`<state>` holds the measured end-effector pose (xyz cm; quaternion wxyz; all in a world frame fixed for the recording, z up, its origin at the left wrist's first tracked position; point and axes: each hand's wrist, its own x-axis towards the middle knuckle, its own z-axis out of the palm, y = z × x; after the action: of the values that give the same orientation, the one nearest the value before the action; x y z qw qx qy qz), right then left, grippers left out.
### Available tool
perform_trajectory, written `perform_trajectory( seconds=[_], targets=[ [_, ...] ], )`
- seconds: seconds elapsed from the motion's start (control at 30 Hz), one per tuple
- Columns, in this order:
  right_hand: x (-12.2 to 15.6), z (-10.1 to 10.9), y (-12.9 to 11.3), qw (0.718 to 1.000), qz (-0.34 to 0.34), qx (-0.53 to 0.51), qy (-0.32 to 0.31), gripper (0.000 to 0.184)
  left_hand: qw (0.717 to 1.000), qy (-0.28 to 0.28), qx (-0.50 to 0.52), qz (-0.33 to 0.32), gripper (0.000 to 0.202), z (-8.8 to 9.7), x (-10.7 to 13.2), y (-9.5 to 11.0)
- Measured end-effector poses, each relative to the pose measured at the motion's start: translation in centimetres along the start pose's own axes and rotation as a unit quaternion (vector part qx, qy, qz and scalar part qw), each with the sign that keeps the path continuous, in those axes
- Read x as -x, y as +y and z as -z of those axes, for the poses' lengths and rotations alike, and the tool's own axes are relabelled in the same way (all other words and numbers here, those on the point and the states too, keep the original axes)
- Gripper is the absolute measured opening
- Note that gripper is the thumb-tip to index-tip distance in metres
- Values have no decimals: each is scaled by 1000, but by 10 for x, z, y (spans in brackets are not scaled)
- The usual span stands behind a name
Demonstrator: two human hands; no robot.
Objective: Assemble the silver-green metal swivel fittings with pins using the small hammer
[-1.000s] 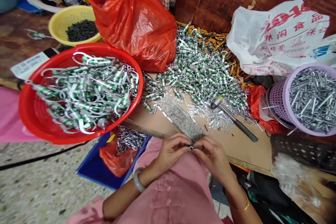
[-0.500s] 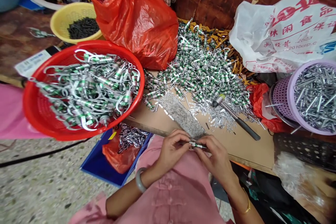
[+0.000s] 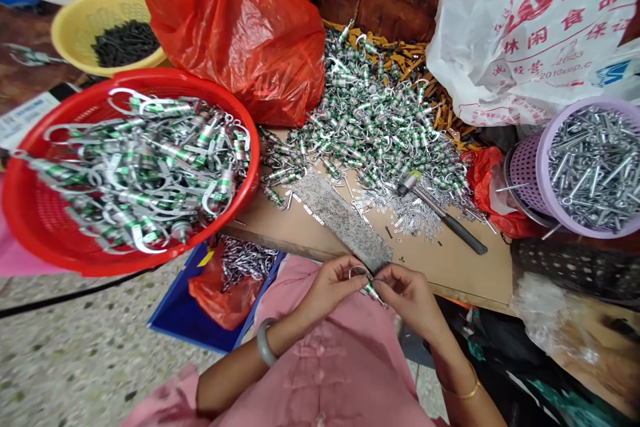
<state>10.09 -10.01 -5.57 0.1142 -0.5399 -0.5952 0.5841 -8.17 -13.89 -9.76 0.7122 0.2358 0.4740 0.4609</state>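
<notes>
Close to my body, at the table's front edge, a small green-and-silver hook fitting (image 3: 371, 290) with a thin curved arm is held between both hands. My left hand (image 3: 337, 283) pinches it from the left, fingers closed. From the other side, my right hand (image 3: 411, 295) has thumb and forefinger pressed together at the curved arm. The fitting's body tilts down to the right; fingertips cover part of it. Just beyond lies a speckled grey flat bar (image 3: 345, 217). A large pile of similar fittings (image 3: 375, 120) lies behind the bar.
A red basket (image 3: 120, 263) of fittings stands left, a yellow basket (image 3: 75, 57) of black pieces behind it. A hammer (image 3: 450, 221) lies on small metal tabs (image 3: 415, 213). Right is a purple basket (image 3: 545, 170) of eye pins. Below the table edge sits a blue bin (image 3: 180, 310).
The fitting has turned from lying nearly level to tilting down to the right, and its curved arm now shows. Both hands remain on it. The whole view has shifted slightly.
</notes>
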Motion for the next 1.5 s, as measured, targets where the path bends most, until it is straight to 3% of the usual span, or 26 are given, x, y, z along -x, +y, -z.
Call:
perform_trajectory(
  seconds=[0.17,0.33,0.43,0.53,0.67,0.87,0.93,1.13,1.33,1.5],
  targets=[
    [-1,-2,9,998,-35,-42,23,32,993,3,111,32,43,-2,2,-14],
    [-4,10,3,997,-1,58,42,30,994,65,91,-2,42,-1,-2,-20],
    [-24,29,-4,973,13,169,156,31,993,89,73,-20,41,0,-3,-19],
    [-54,42,-8,916,-6,304,263,28,992,105,72,-26,41,1,-3,-15],
    [-79,43,-15,880,-17,424,215,16,990,113,72,-30,41,3,-4,-10],
    [-76,41,-21,839,-11,509,192,21,991,102,80,-28,41,6,-5,-8],
    [-71,42,-18,846,11,493,202,26,991,99,82,-27,41,7,-5,-9],
    [-53,42,-1,921,92,329,187,22,991,91,91,-24,43,7,-6,-9],
    [-51,50,-2,910,105,322,239,26,993,81,83,-34,40,8,-6,-8],
    [-65,48,-10,926,135,346,63,16,994,82,68,-37,40,9,-6,-9]
  ],
)
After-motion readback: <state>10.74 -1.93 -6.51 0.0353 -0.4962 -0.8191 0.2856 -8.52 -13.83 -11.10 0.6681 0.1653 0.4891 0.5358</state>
